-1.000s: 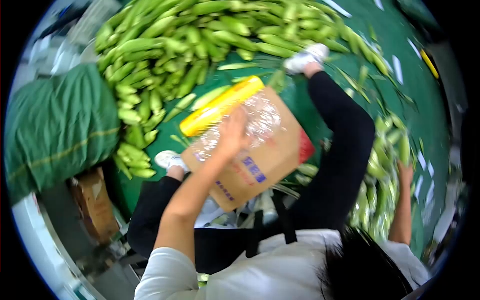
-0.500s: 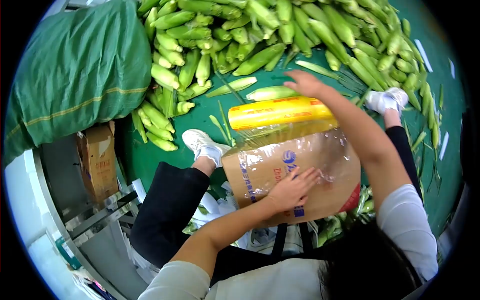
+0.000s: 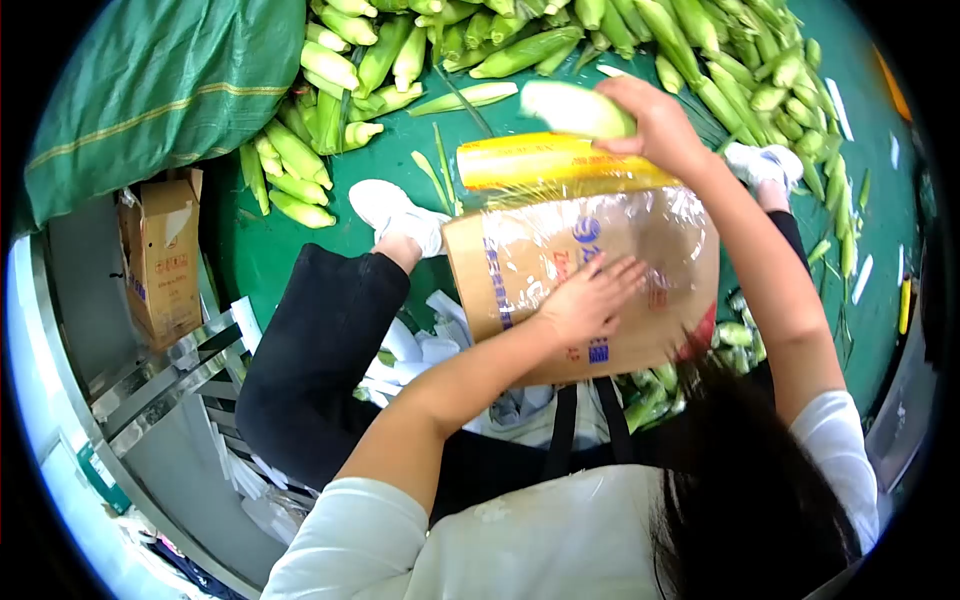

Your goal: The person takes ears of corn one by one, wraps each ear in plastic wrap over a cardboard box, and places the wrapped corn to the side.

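My right hand (image 3: 655, 125) grips an ear of corn (image 3: 575, 108) by its right end, raised just above the roll of cling film (image 3: 525, 163). The ear is pale green and a little blurred. Clear film stretches from the yellow roll over the top of a cardboard box (image 3: 520, 260) between my legs. On that film-covered face my left hand (image 3: 595, 300) lies flat, fingers spread, holding nothing.
A big heap of corn ears (image 3: 700, 60) covers the green floor beyond the roll. A full green sack (image 3: 160, 100) bulges at the left, above an upright cardboard box (image 3: 165, 265). Wrapped corn (image 3: 660, 385) lies under the near side of my box.
My right hand has closed on an ear of corn and lifted it from the floor toward me. My left hand remains flat on the box. The whole view has tilted, shifting things upward.
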A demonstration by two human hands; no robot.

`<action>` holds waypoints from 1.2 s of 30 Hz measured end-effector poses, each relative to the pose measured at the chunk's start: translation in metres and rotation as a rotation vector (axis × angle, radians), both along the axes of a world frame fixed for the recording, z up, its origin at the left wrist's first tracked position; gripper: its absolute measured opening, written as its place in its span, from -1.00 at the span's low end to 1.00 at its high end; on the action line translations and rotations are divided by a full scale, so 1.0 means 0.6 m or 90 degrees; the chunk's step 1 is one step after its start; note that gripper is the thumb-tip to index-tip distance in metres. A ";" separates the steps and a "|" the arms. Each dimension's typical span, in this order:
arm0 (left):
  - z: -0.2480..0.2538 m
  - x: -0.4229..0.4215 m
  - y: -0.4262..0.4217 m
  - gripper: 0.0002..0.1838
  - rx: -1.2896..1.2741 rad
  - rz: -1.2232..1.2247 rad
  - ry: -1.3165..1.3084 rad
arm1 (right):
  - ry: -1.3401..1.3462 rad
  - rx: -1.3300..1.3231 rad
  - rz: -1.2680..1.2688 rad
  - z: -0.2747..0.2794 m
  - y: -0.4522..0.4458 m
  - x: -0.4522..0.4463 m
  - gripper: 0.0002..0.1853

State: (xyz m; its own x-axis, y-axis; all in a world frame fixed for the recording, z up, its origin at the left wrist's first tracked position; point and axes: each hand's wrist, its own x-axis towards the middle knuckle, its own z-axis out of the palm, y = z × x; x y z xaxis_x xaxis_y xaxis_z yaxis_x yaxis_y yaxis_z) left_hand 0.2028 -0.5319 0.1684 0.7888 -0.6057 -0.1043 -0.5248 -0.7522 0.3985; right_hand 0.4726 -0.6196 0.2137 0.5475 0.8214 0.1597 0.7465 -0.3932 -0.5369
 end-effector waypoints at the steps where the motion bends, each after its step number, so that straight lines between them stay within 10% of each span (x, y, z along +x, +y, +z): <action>1: 0.005 -0.006 -0.005 -0.20 0.017 0.001 0.007 | -0.058 0.011 0.039 0.039 -0.013 -0.044 -0.31; 5: -0.007 -0.044 -0.034 -0.24 0.019 0.064 0.070 | 0.041 -0.145 0.087 0.074 -0.039 -0.245 -0.20; 11: 0.057 -0.105 -0.021 -0.34 -0.104 -0.282 -0.125 | -0.097 -0.033 -0.070 0.008 -0.098 -0.332 -0.24; 13: 0.114 -0.055 0.018 -0.29 -0.115 0.102 0.038 | -0.094 -0.002 -0.178 0.032 -0.127 -0.343 -0.25; 15: 0.125 -0.032 0.025 -0.26 -0.009 0.311 -0.296 | -0.020 -0.024 -0.460 0.018 -0.187 -0.361 -0.22; 17: 0.089 -0.014 0.042 -0.21 0.003 0.286 -0.151 | 0.027 -0.115 -0.731 0.018 -0.223 -0.378 -0.23; 24: 0.062 0.001 0.044 -0.20 0.052 0.271 -0.064 | -0.040 -0.242 -0.388 -0.038 -0.231 -0.292 -0.79; 28: 0.058 0.001 0.048 -0.21 0.074 0.266 -0.082 | -0.006 -0.266 -0.404 -0.040 -0.246 -0.262 -0.78; 32: 0.059 0.003 0.046 -0.20 0.077 0.269 -0.078 | 0.606 -0.205 -0.464 -0.043 -0.331 -0.207 -0.78; 36: 0.061 -0.001 0.043 -0.19 0.074 0.268 -0.082 | 0.521 0.007 -0.482 -0.020 -0.301 -0.229 -0.81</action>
State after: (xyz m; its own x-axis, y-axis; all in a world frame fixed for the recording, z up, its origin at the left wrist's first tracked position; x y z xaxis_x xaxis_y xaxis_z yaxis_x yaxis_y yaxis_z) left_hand 0.2019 -0.5062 0.2051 0.9748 -0.2197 -0.0377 -0.2035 -0.9463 0.2511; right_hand 0.3351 -0.7999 0.2016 0.8498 0.2321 -0.4732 -0.2640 -0.5895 -0.7634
